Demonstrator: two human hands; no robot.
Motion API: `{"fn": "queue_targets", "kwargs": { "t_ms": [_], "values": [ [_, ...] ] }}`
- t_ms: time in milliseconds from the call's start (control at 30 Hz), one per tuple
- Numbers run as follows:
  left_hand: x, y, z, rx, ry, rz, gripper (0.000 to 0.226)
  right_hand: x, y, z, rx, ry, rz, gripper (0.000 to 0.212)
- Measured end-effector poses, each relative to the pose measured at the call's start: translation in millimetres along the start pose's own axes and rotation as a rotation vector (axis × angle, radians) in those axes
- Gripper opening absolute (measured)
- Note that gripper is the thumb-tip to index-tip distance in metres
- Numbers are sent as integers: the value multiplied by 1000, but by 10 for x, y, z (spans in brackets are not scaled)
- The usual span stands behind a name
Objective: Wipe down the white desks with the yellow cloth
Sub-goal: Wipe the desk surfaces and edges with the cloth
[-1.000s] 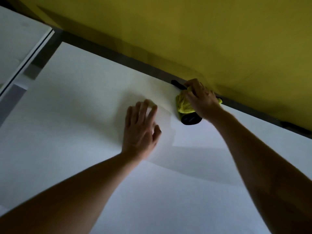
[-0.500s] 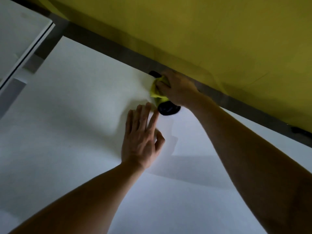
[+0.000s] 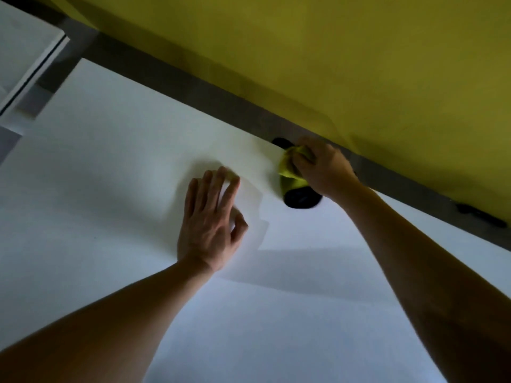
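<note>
Your right hand [image 3: 323, 167] has slid the cloth [image 3: 290, 172] back right along the desk's [image 3: 110, 161] far edge, past the spot it reached half a second ago. You grip the bunched cloth with curled fingers, pressing it over a black round fitting [image 3: 302, 200] by the yellow wall [image 3: 331, 51]. Your left hand [image 3: 211, 222] lies flat on the desk, fingers relaxed, holding nothing, just left of the cloth.

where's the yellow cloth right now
In the head view the crumpled yellow cloth is gripped in the right hand at the far edge of the white desk, over a black oval cable hole beside the yellow partition.
</note>
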State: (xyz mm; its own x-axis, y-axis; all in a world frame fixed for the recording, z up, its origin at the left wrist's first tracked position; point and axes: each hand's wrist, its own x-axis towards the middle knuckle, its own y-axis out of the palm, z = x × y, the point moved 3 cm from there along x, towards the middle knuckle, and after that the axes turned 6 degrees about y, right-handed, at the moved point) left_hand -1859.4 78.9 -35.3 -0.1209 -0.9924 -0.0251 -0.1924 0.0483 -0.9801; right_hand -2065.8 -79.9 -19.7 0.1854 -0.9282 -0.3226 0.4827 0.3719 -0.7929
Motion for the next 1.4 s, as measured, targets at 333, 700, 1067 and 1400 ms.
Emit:
{"fn": "queue_targets", "kwargs": {
  "t_ms": [333, 700, 1067, 1400],
  "values": [
    [15, 1, -3, -5, -22, 3, 76, 147, 224, 333, -93, 9, -96, 42],
    [9, 34, 38, -14, 18, -71, 81, 165, 225, 338, -34, 0, -82, 35],
    [24, 23, -32, 8, -37, -56, 79, -622, -452, -1108, -18, 207, -168, 51],
    [16, 22, -8, 19, -37, -67, 78, 247, 399, 592, -96, 0, -139, 37]
  ]
}}
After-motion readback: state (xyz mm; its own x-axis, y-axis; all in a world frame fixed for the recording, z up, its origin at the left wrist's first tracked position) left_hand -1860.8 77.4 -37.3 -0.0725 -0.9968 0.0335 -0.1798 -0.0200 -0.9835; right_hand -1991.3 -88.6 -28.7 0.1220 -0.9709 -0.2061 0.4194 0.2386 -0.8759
